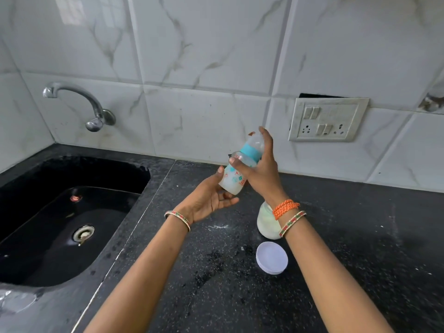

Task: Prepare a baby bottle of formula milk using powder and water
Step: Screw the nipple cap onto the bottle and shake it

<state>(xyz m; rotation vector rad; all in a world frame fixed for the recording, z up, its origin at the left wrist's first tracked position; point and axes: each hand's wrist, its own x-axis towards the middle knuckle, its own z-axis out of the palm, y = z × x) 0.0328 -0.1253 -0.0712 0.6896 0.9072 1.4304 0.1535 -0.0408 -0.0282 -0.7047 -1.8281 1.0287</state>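
A small baby bottle (234, 179) with a teal collar, clear cap and printed pattern holds milky white liquid. It hangs tilted in the air above the black counter (336, 236). My right hand (262, 169) grips its neck and cap from above. My left hand (209, 198) cups under its base, palm up, fingers loosely spread and touching the bottom. A jar of white powder (265, 222) stands open on the counter, partly hidden behind my right wrist. Its round white lid (272, 257) lies flat just in front of it.
A black sink (60, 217) with a drain is set into the counter at left, under a metal tap (79, 102) on the marble-tiled wall. A switch and socket plate (329, 120) is on the wall at right. Spilled powder specks dot the counter near the jar.
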